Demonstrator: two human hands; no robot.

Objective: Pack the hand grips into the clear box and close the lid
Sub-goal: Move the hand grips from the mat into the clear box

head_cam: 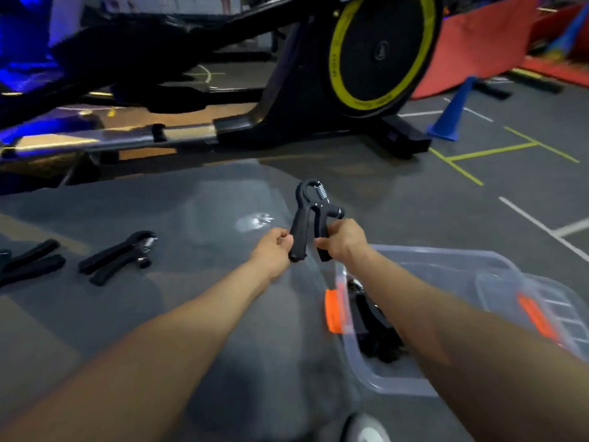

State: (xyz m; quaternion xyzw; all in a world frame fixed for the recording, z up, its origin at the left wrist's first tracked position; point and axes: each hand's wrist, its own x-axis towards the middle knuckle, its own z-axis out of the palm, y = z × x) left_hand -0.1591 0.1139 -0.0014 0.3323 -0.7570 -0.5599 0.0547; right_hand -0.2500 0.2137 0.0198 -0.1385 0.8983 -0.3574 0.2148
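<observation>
Both hands' grip [310,247]: gripper [310,212] upright (spring up)

One head-worn camera looks forward and down, close over the floor [191,314]. Both forearms reach toward 12 o'clock. A bike [366,59] stands beyond.

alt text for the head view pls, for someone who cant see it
Both hands hold one black hand grip up by its handles, left hand on one, right hand on the other. An open clear box sits below the right arm; two more grips lie to the left.
</observation>
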